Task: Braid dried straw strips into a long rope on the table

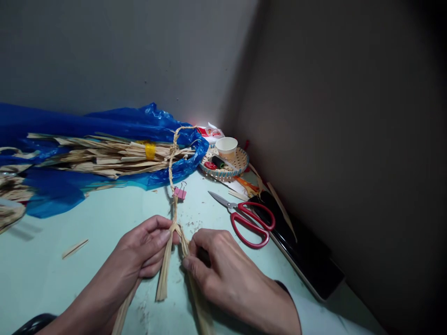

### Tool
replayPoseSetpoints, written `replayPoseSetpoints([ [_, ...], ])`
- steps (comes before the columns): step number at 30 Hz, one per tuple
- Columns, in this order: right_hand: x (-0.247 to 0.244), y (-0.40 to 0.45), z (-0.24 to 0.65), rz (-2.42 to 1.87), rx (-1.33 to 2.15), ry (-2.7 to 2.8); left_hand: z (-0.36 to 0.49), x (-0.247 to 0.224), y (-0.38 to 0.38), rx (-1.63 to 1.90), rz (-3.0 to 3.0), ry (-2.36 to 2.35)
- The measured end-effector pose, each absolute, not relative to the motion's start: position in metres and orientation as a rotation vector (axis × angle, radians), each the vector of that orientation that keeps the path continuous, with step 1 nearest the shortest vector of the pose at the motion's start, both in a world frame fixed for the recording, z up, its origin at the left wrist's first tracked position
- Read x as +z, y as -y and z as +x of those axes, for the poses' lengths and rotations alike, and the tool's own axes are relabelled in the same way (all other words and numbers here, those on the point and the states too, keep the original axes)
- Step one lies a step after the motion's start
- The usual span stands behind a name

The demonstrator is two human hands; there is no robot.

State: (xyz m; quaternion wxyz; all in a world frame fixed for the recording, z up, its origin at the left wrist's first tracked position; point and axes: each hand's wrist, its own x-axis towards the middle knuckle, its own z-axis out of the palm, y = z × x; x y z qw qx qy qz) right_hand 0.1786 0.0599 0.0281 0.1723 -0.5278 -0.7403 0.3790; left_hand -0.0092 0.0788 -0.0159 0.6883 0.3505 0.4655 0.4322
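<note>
A braid of dry, straw-coloured leaf strips (171,170) runs up from my hands, over a bundle of dried leaves, toward the back. A pink binder clip (180,193) grips it partway along. My left hand (148,246) pinches the braid's lower end, where the strands part. One loose strand (164,274) hangs down between my hands, and another strip (124,309) trails below my left palm. My right hand (216,263) is closed on the right-hand strand (199,302), thumb and forefinger pressed against it; this strand runs down past the lower frame edge.
Red-handled scissors (249,223) lie open-bladed right of the braid, beside a black flat object (303,251). Behind them a woven basket (240,165) holds a paper cup (226,146) and a dark thread spool (218,162). Dried leaves (115,158) rest on blue plastic (59,190) at left.
</note>
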Motion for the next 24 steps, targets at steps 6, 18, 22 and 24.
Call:
replayPoseSetpoints([
  [6, 0.036, -0.057, 0.173, -1.610, 1.041, 2.179, -0.007, -0.012, -0.077, 0.940, 0.837, -1.080],
  [18, 0.022, -0.062, 0.176, -1.461, 0.978, 2.268, -0.002, -0.002, -0.072, 0.957, 0.808, -1.259],
  [22, 0.016, -0.064, 0.178, -1.485, 0.989, 2.176, 0.001, 0.001, -0.074, 0.940, 0.823, -1.373],
  [24, 0.013, -0.066, 0.178, -1.480, 1.002, 2.141, 0.002, 0.001, -0.075, 0.945, 0.837, -1.385],
])
